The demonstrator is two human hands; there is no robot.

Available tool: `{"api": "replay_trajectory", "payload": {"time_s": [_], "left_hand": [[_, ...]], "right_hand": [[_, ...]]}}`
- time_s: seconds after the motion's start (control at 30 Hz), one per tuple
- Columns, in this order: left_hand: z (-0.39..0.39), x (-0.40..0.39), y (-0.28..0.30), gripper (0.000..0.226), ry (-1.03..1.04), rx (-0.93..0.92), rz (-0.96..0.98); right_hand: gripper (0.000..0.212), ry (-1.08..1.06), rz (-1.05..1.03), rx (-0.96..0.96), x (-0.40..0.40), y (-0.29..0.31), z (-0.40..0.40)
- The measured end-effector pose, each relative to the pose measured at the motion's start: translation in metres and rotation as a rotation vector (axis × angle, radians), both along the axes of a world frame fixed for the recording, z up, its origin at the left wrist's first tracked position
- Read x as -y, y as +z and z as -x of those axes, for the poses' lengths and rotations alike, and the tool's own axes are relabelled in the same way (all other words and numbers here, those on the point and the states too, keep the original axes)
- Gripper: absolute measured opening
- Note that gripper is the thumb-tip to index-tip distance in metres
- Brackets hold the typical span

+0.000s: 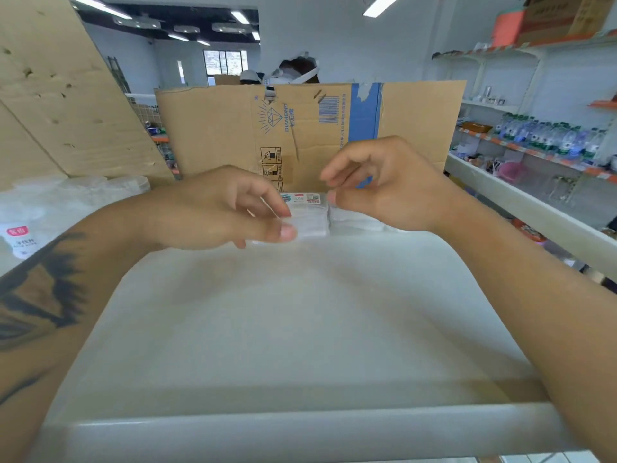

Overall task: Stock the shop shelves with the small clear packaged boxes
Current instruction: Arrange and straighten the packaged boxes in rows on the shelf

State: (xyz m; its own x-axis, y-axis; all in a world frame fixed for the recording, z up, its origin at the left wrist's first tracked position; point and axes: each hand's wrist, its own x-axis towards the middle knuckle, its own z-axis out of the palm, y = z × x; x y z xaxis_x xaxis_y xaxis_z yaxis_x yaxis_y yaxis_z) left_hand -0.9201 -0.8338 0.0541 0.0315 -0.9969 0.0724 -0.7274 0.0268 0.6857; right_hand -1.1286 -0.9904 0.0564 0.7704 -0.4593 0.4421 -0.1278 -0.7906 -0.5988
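Head view: your two hands meet at the far edge of a white shelf, just in front of an upright sheet of cardboard printed with a blue diamond logo and a barcode. Your left hand pinches a small clear packaged box between thumb and fingertips at the box's left end; the box lies on the shelf with its printed label facing up. A second clear box sits on the shelf just beside the first, to its right, partly hidden under your right hand. That hand's grip is released: its fingers are loosely curved above the boxes and its thumb tip lies at the seam between the two, holding nothing. To the left, stacked clear plastic containers stand with a red label showing. Far right, shelves carry rows of water bottles. Behind the cardboard another person's head shows, wearing a white strap
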Motion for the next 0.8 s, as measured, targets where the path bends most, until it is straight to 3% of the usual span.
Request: {"api": "replay_trajectory", "payload": {"time_s": [0.07, 0.17, 0.27, 0.4, 0.63, 0.8], "left_hand": [[-0.002, 0.0, 0.003, 0.047, 0.055, -0.073, 0.046], [-0.004, 0.0, 0.004, 0.042, 0.09, -0.217, 0.08], [0.0, 0.002, 0.003, 0.044, 0.134, -0.371, 0.103], [0.006, 0.005, -0.001, 0.053, 0.189, -0.445, 0.12], [0.012, 0.005, -0.001, 0.049, 0.185, -0.555, 0.086], [0.02, 0.009, -0.007, 0.05, 0.089, -0.707, 0.01]], "right_hand": [[0.027, 0.153, -0.165, -0.01, -0.013, 0.001, -0.002], [0.033, 0.217, -0.241, -0.066, -0.015, -0.003, -0.005], [0.034, 0.175, -0.24, -0.056, -0.013, -0.007, -0.006], [0.03, 0.124, -0.267, -0.059, -0.015, -0.007, -0.006], [0.031, 0.028, -0.402, 0.118, -0.016, -0.001, -0.004], [0.039, -0.082, -0.497, 0.131, -0.016, -0.004, -0.01]]}}
